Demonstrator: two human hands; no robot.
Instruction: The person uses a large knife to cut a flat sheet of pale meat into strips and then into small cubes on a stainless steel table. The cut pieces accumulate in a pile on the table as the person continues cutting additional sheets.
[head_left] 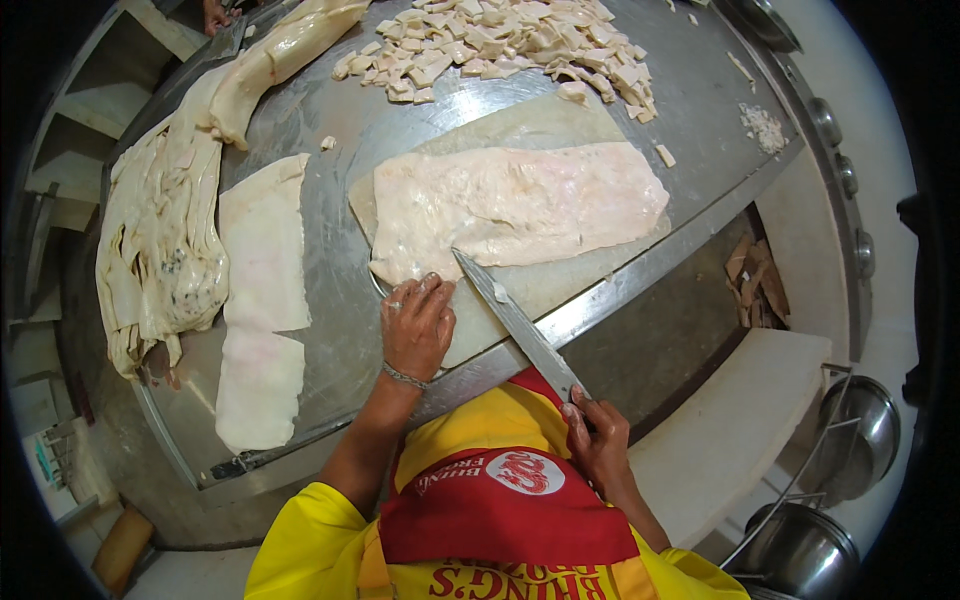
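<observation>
Right hand [597, 435] gripping a long steel knife [525, 330], left hand [418, 325] half-curled on the flat pale-pink skin sheet [520, 200], atop an off-white board [545, 125]. Lettering [445, 482] and round white dragon badge [524, 472] on the red-and-yellow apron [540, 530].

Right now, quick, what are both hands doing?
Left hand: touching the edge of the pale slab; whether it grips can't be told.
Right hand: closed, holding the long knife.

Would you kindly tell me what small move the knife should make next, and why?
Probably ease the knife a little further over the pale sheet, away from the left hand. The right hand grips its handle, the tip is at the sheet's near edge, and the left hand is at the near left corner, seemingly steadying it.
</observation>
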